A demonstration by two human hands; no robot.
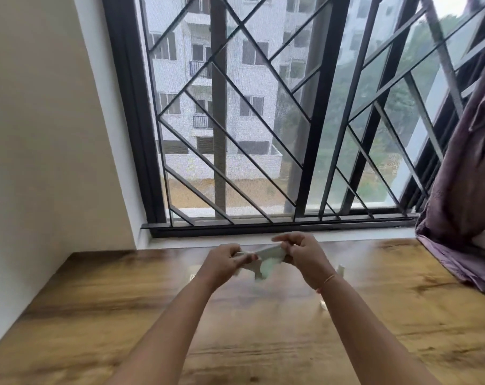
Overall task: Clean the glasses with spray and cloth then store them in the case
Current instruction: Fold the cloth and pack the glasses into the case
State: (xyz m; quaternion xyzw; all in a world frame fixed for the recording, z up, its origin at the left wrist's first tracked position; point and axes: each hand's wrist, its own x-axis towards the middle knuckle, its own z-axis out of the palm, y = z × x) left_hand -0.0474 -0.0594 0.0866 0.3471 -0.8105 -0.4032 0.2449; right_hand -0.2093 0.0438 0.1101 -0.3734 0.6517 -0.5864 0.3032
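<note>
Wooden table (97, 301) under a barred window (235, 107) — pale cloth (266, 254) runs sideways, left hand (224, 262) and right hand (305, 254) each pinching an end

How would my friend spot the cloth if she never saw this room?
Find the big barred window, then the wooden table under it. Above the table, the left hand and right hand pinch the cloth between them. It is small and whitish, unlike the big purple curtain at the right.

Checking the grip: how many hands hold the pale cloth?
2. The left hand pinches the pale crumpled cloth at its left end; the right hand pinches its right end.
</note>
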